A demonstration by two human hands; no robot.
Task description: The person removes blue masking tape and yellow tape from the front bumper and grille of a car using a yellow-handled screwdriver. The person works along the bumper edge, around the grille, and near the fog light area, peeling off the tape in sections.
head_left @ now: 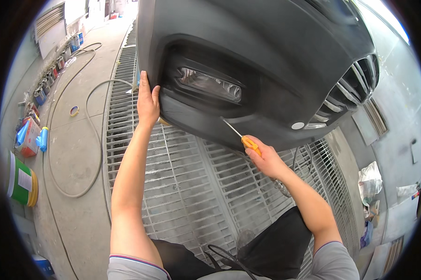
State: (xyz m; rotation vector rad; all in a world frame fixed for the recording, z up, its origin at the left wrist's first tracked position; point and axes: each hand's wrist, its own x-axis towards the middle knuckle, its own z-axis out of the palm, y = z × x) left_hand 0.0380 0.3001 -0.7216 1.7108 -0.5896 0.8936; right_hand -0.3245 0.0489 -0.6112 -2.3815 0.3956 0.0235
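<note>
A large matte dark-grey car bumper (275, 56) fills the upper middle, with a clear fog lamp (211, 84) set in its recess. My left hand (148, 105) lies against the bumper's left edge, fingers stretched upward and thumb apart. In my right hand (265, 157) is a screwdriver (250, 144) with an orange-yellow handle, fingers wrapped around it. Its thin metal shaft points up and left, and the tip meets the bumper's lower face below the fog lamp, or is very close to it.
Metal floor grating (168, 172) lies beneath the bumper and around my legs. A hose (98, 161) loops over the concrete on the left. Paint cans (40, 95) line the left wall, with a green-and-white bucket (21, 179) nearer. Crumpled plastic (370, 182) is by the right wall.
</note>
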